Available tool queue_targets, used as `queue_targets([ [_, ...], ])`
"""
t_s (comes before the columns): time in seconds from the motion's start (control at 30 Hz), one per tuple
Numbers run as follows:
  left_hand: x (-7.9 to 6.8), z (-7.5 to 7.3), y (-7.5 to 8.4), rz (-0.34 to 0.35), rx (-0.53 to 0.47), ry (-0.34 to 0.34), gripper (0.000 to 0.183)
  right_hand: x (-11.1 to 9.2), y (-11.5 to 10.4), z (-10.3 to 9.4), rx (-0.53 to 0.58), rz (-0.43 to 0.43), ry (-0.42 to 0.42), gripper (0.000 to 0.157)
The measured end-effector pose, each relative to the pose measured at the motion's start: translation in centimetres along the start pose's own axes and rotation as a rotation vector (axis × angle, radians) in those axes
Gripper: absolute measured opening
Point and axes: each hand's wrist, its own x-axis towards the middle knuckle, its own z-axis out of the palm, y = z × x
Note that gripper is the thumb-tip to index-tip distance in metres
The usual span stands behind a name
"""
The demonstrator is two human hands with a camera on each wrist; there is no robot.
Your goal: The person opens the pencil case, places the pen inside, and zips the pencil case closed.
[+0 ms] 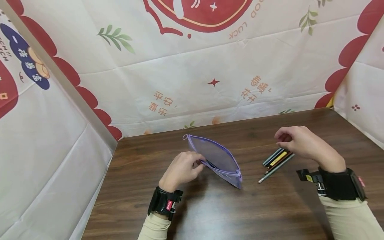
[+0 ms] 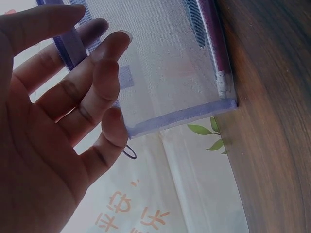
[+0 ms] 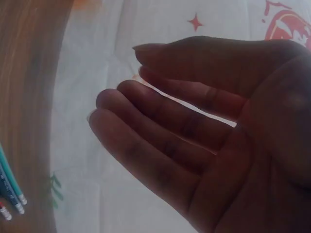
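My left hand (image 1: 183,168) pinches the edge of a purple mesh zip pouch (image 1: 214,155), whose mouth gapes upward. Through the mesh in the left wrist view, a purple pencil (image 2: 216,43) with a white eraser end and a dark item beside it show inside the pouch. My right hand (image 1: 301,143) hovers above a small bundle of pencils (image 1: 274,166) on the table, its fingers loosely bent with nothing between them. In the right wrist view those pencils (image 3: 10,184) lie at the lower left, apart from the fingers.
The brown wooden table (image 1: 144,186) meets a white printed cloth (image 1: 192,73) hung along its back. More cloth hangs on the left (image 1: 54,160) and right sides. A metal-coloured edge strip (image 1: 75,96) runs down the left corner.
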Motion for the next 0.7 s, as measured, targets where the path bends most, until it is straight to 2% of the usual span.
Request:
queue_targets([
  [0.4,0.0,-0.2,0.0,0.011,0.029,0.021,0.015,0.7,1.7,1.1,0.025,0.025,-0.163,0.011],
  [0.7,0.1,-0.1,0.1,0.009,0.017,0.001,0.015,0.6,2.6,1.7,0.070,0.079,-0.228,0.010],
])
